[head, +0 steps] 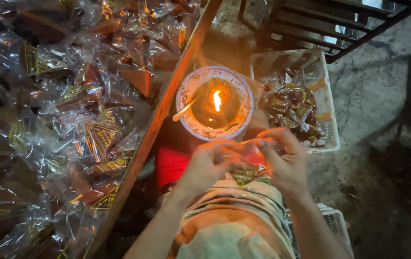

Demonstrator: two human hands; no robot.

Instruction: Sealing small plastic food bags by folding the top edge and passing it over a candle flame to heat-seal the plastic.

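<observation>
Two hands: left hand (205, 165) and right hand (284, 163) both pinched on packet (244, 172)
candle bowl (214, 103): 12 o'clock of hands
basket (327, 110): 2 o'clock

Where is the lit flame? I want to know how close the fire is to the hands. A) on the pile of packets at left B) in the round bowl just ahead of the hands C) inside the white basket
B: the flame burns in the round bowl, just beyond both hands, left and right, which pinch a small packet.

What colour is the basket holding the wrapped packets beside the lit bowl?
White, a slotted plastic basket, seen best in the head view.
</observation>
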